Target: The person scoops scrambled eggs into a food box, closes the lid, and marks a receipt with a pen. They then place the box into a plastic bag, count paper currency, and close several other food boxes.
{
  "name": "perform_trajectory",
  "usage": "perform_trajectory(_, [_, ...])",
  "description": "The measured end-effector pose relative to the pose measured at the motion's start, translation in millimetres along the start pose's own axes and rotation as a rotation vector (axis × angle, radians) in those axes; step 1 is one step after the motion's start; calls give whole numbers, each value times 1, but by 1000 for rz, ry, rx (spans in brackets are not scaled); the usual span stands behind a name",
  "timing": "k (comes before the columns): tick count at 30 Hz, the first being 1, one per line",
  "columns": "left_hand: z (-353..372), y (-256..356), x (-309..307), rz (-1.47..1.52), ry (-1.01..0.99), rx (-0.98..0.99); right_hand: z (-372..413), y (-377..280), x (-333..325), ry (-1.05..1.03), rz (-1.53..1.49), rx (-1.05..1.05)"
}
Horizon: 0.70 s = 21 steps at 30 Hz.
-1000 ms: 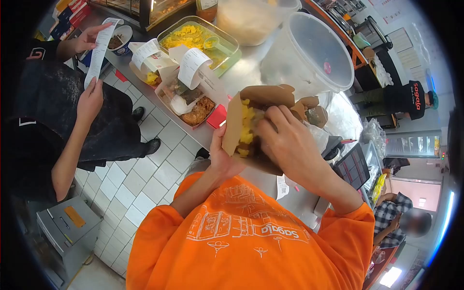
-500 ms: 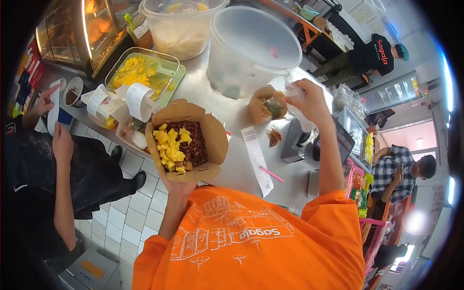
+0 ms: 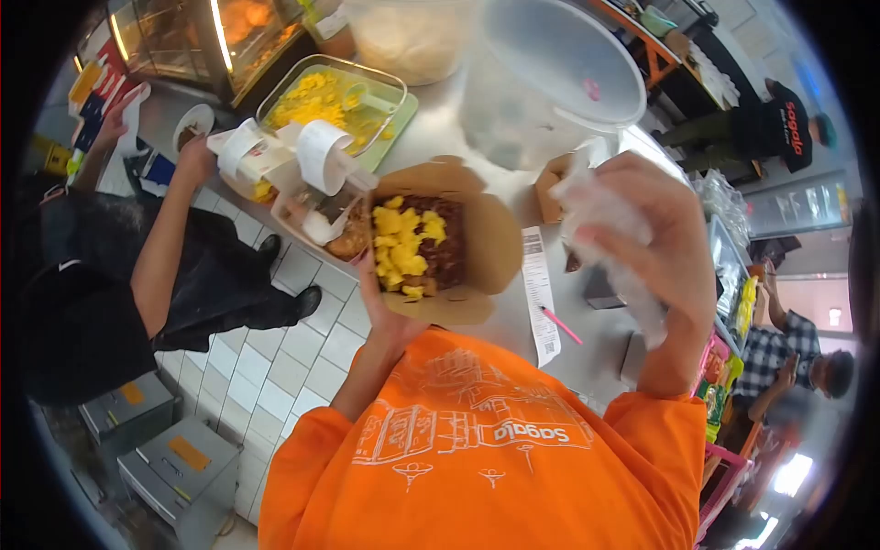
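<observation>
My left hand (image 3: 390, 316) holds an open brown paper takeout box (image 3: 495, 243) from below and at its near side. In the box, yellow scrambled egg (image 3: 401, 246) lies beside dark reddish-brown rice (image 3: 447, 252), with a few brown chunks at the near edge. Raised over the counter's right side, my right hand (image 3: 665, 234) has its fingers closed on a crumpled clear plastic bag (image 3: 596, 197). Behind that bag stands a smaller brown paper box (image 3: 548, 191), partly covered by it.
A receipt (image 3: 536, 293) and pink pen (image 3: 563, 327) lie on the steel counter. Large plastic tubs (image 3: 555, 82) and a tray of egg (image 3: 385, 128) stand behind. Food boxes with a curled receipt (image 3: 323, 158) sit at left. A co-worker's arm (image 3: 170, 229) reaches toward a cup (image 3: 193, 124).
My right hand has lifted the plastic bag away from the small box and closer to me. The view has shifted left. The co-worker's hand has moved from the paper toward the cup.
</observation>
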State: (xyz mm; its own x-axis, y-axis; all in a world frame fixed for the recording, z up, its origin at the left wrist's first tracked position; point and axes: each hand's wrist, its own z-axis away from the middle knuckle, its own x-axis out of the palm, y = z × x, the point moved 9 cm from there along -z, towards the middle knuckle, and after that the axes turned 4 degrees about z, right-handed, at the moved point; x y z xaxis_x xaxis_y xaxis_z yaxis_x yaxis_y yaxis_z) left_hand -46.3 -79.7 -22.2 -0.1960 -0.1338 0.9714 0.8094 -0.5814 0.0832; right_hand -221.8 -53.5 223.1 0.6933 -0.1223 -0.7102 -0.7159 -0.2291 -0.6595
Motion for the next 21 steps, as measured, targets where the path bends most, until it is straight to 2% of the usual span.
perform_trajectory(1, [-3,-3,13,-13,-126,-16,-3,-19,18,-109,-24,-111])
perform_trajectory(4, [-4,-7,18,68,-192,-8,-11,-47,62,-205,-98,-181])
perform_trajectory(6, [-4,-9,22,92,-226,-48,-10,-51,102,-396,43,-238])
perform_trajectory(7, [-2,-11,28,118,-262,-89,-11,-49,108,-403,43,-245])
perform_trajectory(8, [-1,-10,23,59,-155,-60,-8,-53,119,-438,143,-357])
perform_trajectory(9, [0,-8,21,65,-154,-46,-5,-57,128,-472,243,-470])
perform_trajectory(12, [2,-8,22,106,-223,-70,-2,-57,141,-478,385,-497])
perform_trajectory(14, [7,-11,37,270,-385,-147,-2,-54,147,-483,406,-493])
perform_trajectory(18, [7,-10,37,205,-390,-130,-1,-49,136,-525,536,-457])
perform_trajectory(20, [3,-10,25,76,-191,-87,-7,-50,121,-535,528,-399])
perform_trajectory(21, [3,-10,27,79,-191,-86,-10,-47,116,-538,516,-336])
